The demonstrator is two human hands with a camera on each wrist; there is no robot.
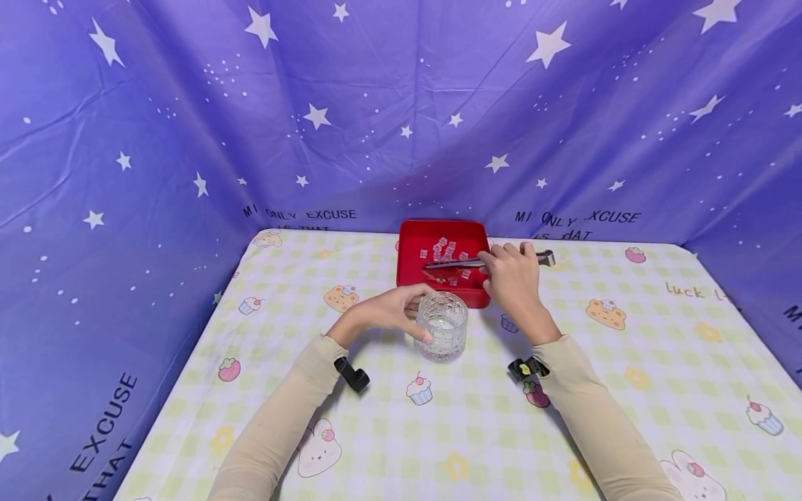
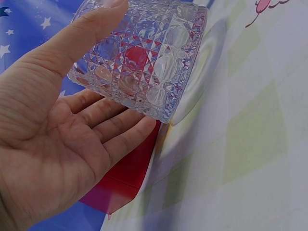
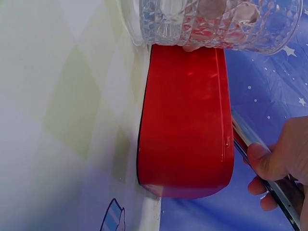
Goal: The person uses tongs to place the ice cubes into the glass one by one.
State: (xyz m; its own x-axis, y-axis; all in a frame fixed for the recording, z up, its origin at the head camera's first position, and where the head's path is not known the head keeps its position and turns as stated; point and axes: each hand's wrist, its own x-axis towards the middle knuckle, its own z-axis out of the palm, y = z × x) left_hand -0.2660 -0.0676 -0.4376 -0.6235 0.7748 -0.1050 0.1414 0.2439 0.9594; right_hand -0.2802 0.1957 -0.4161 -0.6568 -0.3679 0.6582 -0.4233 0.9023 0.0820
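My left hand (image 1: 387,309) holds a cut-pattern clear glass (image 1: 447,337) that stands upright on the cloth, thumb on its near side and fingers on its far side. In the left wrist view the thumb lies against the glass (image 2: 144,57). My right hand (image 1: 515,278) grips metal tongs (image 1: 546,258), which slant nearly level over the red tray (image 1: 479,299). Their tips reach down among several small clear pieces (image 1: 446,249) in the tray. Whether the tips pinch a piece cannot be made out. In the right wrist view the tray's wall (image 3: 185,120) hides the tips.
The table bears a checked cloth (image 1: 476,431) printed with cupcakes, bears and strawberries. Just behind the tray hangs a purple curtain (image 1: 376,153) with stars, which also closes off both sides. The glass stands close in front of the tray.
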